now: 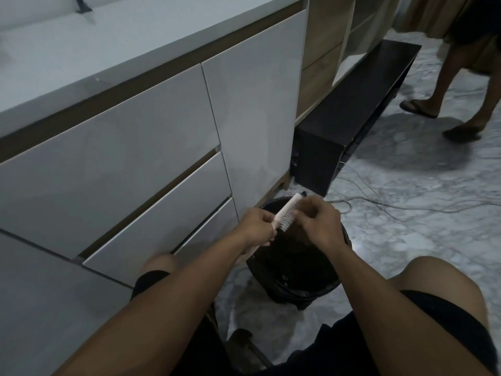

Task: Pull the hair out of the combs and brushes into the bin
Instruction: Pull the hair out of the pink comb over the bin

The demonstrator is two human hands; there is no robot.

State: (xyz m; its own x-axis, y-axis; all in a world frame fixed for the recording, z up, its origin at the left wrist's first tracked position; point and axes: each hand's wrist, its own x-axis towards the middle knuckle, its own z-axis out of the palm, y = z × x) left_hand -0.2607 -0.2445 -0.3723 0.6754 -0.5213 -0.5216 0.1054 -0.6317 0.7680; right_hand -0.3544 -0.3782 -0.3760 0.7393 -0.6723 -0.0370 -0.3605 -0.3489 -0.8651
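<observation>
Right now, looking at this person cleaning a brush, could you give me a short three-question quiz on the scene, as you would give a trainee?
1. True or false: the left hand grips the handle of the pink brush.
2. What are the fingers of the right hand doing? A) resting on a knee B) picking at the bristles C) opening a drawer
3. What stands directly under the brush?

Key: 1 true. 2 B. 3 The black bin.
</observation>
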